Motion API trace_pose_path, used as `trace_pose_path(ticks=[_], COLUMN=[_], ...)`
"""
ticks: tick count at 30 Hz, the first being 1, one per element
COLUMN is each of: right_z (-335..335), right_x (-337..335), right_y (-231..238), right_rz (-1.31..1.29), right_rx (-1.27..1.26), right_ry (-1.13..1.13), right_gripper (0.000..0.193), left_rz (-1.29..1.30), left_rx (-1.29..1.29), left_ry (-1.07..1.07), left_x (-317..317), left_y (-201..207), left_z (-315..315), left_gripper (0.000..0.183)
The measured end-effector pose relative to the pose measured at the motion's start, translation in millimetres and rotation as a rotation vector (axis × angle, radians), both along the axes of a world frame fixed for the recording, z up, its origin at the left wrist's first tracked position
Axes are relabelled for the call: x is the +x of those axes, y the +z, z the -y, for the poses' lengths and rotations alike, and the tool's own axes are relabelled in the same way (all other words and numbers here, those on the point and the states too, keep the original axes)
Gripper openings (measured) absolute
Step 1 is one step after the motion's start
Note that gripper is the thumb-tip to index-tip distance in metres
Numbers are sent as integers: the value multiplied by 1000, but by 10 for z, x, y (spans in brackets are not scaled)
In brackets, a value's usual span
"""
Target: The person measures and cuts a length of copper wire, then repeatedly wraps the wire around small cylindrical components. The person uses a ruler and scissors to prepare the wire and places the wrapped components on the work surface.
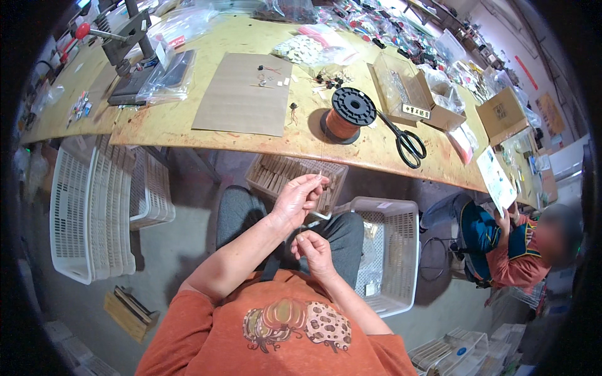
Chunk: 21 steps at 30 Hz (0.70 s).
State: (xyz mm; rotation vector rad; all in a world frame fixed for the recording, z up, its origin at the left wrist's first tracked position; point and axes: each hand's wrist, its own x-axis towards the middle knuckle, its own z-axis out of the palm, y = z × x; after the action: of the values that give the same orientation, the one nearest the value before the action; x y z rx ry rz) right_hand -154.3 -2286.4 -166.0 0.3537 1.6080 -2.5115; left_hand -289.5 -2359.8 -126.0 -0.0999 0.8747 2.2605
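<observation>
My left hand [300,197] is raised over my lap in front of the table edge, its fingertips pinched on a thin wire. The wire seems to run down from a black spool [353,106] wound with orange wire [342,127], which stands on the table. Lower and nearer my body, my right hand [313,252] is closed in a pinch; what lies between its fingertips is too fine to make out. To the right of the spool lie black-handled scissors [411,148]. A brown cardboard sheet [241,100] with small wired parts on it lies to the left.
Below the table edge sits a crate of bundled pieces [276,172]. A white plastic basket [407,250] stands right of my legs, stacked baskets [91,213] at left. A hand press [128,50] and an open box [401,88] are on the table. A co-worker [495,238] sits at right.
</observation>
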Motion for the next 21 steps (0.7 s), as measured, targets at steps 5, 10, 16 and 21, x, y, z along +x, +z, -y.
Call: trace_pose_path(ticks=[5,10,16,21], right_z=[-114,-542,-670,-744], right_x=[-121,-664,-1157,-1297], right_y=[31,391,705,664], right_rz=[34,-39,51,115], right_rx=[117,358,31,-169], right_ry=[100,-155,84,227], right_gripper=[18,20,26,23], left_rz=[-153,-220,-33,102], left_rx=[-148,-183,-23,79], left_ry=[40,71,-24,-152], left_x=[-18,-50,-88,-161], left_y=[89,135,-25,-58], left_z=[41,89,145,211], left_gripper=[16,16,16,15])
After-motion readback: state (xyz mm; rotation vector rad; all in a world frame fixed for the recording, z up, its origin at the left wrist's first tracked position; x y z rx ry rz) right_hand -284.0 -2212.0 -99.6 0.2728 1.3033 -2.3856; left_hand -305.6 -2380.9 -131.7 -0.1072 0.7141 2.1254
